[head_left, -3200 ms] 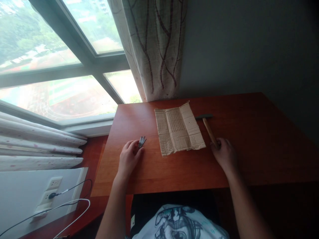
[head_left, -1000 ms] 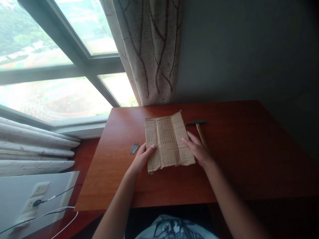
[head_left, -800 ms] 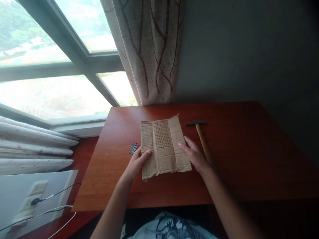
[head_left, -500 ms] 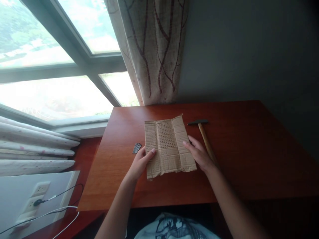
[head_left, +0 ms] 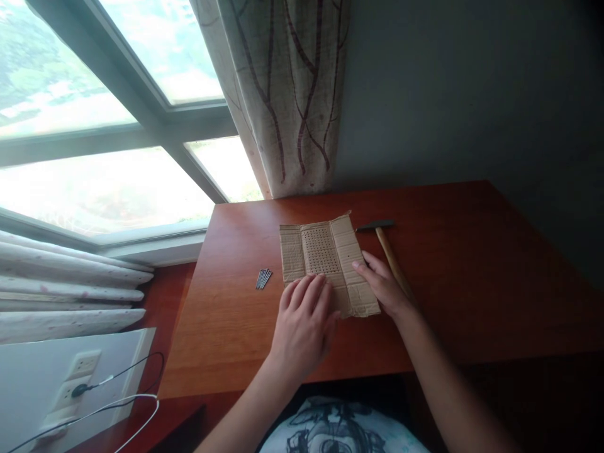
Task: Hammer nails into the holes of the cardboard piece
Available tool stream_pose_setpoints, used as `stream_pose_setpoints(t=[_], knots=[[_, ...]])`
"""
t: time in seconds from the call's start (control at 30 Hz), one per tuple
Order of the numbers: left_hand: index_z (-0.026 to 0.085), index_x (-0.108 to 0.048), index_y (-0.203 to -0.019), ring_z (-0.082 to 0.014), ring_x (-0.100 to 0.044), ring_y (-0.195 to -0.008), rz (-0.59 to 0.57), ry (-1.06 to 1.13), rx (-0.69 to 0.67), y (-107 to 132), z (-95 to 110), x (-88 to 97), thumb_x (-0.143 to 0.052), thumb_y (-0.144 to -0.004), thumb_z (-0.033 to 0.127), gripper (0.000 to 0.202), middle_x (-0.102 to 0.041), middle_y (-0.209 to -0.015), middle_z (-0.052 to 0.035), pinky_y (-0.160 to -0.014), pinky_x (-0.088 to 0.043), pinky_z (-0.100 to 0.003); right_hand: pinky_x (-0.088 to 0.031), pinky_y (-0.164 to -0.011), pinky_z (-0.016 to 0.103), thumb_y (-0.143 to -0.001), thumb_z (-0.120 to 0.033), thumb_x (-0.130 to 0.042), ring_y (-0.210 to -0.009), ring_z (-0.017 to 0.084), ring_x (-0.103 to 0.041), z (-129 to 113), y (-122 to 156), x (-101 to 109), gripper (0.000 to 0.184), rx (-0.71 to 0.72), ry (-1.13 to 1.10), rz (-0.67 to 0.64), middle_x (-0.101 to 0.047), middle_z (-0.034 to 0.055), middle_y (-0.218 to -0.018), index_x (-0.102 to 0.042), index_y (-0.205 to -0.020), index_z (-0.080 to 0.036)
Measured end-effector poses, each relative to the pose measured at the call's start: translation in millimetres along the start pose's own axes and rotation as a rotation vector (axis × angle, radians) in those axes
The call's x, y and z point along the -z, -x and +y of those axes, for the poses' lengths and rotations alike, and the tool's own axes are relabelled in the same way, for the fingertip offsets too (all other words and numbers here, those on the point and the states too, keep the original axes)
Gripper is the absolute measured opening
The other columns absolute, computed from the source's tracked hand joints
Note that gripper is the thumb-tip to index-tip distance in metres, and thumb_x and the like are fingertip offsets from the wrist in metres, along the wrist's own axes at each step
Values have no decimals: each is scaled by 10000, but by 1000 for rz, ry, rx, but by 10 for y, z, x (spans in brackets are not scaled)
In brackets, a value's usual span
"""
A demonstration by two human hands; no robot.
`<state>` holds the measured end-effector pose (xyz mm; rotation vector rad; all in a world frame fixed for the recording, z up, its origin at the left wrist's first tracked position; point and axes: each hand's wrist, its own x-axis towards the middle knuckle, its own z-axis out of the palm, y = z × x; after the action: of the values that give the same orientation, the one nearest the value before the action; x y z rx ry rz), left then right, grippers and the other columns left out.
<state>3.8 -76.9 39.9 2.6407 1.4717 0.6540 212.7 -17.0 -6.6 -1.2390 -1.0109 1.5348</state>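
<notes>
A creased sheet of brown cardboard (head_left: 352,251) with a grid of small holes in its middle panel is tilted above the table. My right hand (head_left: 382,283) grips its right edge, thumb on top and fingers behind. Across the lower left part of the sheet lies my left hand (head_left: 304,314), back up, fingers bent over the surface just under the hole grid and thumb apart; it covers that corner. Left of the sheet, a small bundle of nails (head_left: 263,279) rests on the table. A hammer (head_left: 387,251) with a wooden handle lies beyond my right hand, its handle end hidden.
The reddish wooden table (head_left: 221,333) has its left edge near a window (head_left: 117,189) and a curtain (head_left: 297,126). Cables (head_left: 136,397) run from a wall socket (head_left: 85,365) at the lower left. A dark wall stands behind the table.
My left hand has let go of the cardboard's left edge and moved right, over its lower part. My right hand still holds the sheet. The view has shifted slightly.
</notes>
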Motion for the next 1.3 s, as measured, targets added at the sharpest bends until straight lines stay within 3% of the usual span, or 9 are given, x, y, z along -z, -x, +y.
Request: stream_pose_setpoints(t=[0.1, 0.33, 0.47, 0.63, 0.8, 1.1, 1.3], knots=[[132, -555, -1400, -294, -504, -1342, -68, -33, 6, -13, 61, -62, -525, -969, 343, 481, -556, -1472, -125, -1124, -397, -453, -512, -935, 405, -865, -467, -659, -1058, 266, -670, -14, 2, -17, 363, -5, 5, 15, -737, 54, -1163, -680, -1162, -260], [145, -554, -1406, -276, -506, -1356, -75, -122, -8, 12, 35, -122, -479, -1000, 349, 461, -533, -1502, -97, -1135, -389, -430, -505, -959, 434, -858, -482, -652, -1076, 281, -659, 8, 0, -21, 387, -16, 42, 42, -740, 62, -1118, -669, -1152, -231], [139, -536, -1426, -277, -496, -1363, -86, -123, -7, 25, 28, -126, -486, -997, 372, 490, -513, -1519, -99, -1148, -367, -427, -482, -1000, 447, -884, -459, -627, -1098, 274, -635, 13, 13, 9, 350, 55, 150, 63, -721, 58, -1146, -672, -1160, -247], [137, -499, -1458, -306, -450, -1396, -94, -108, -20, 45, 20, -121, -532, -967, 433, 574, -477, -1544, -122, -1163, -334, -468, -498, -936, 445, -885, -515, -612, -1015, 283, -630, -10, 30, 13, 341, 180, 330, 211, -715, 67, -1036, -710, -1075, -249], [168, -493, -1459, -293, -444, -1399, -94, -111, -22, 60, 38, -114, -505, -957, 254, 510, -479, -1546, -101, -1155, -333, -480, -527, -787, 419, -896, -543, -603, -876, 277, -659, -29, 65, -36, 375, 111, 143, 153, -739, 59, -950, -718, -1119, -265], [170, -495, -1461, -300, -434, -1402, -98, -91, -45, 43, 117, -38, -501, -951, 260, 518, -468, -1553, -105, -1150, -340, -504, -529, -838, 414, -882, -553, -636, -972, 292, -679, -40, 170, 6, 410, 73, 37, 170, -760, 59, -1024, -714, -1144, -248], [177, -513, -1449, -300, -456, -1393, -118, -89, -55, 71, 124, -110, -507, -955, 269, 502, -470, -1552, -101, -1151, -356, -499, -526, -853, 417, -876, -555, -642, -984, 295, -687, 32, 203, 44, 405, 64, 51, 156, -762, 55, -1042, -715, -1146, -262]])
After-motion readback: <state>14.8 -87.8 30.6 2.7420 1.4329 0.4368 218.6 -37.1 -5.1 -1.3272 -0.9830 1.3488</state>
